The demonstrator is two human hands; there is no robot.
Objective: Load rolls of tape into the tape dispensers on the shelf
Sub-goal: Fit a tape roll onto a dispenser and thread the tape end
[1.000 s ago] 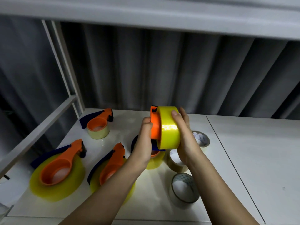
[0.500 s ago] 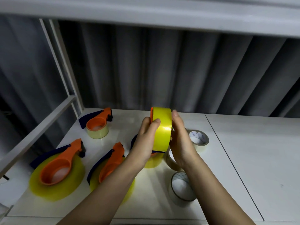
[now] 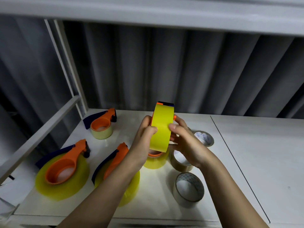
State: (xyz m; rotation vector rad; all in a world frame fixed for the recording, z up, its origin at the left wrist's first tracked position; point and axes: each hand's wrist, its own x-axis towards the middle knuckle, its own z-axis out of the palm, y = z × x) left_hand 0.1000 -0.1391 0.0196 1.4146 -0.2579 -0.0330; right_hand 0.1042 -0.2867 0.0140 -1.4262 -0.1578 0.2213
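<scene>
Now we are standing over the white shelf (image 3: 256, 155), which is carrying everything below our hands, with a rail along its left edge and a seam running down its right part. To the left we are seeing two dispensers already seated in wide yellow rolls (image 3: 62, 176), a third dispenser on a smaller pale roll (image 3: 102, 127) further back, and another loaded one (image 3: 154, 160) directly beneath our hands. To the right, three loose clear rolls are waiting: one near the front (image 3: 189, 188), one (image 3: 181, 162) just under our right wrist, one (image 3: 204, 137) behind it.

We are holding the yellow tape roll (image 3: 162, 127) raised above the shelf, standing on edge with its axis running left to right between our palms. Our left hand (image 3: 144, 137) is gripping its left face, thumb curled onto the tread; our right hand (image 3: 182, 140) is gripping the right face likewise. The orange dispenser (image 3: 165, 103) is showing only at the top and sides of the roll, so we judge the roll is being pressed onto its hub. Both hands are equally near. Open shelf is lying to the right for setting it down.
</scene>
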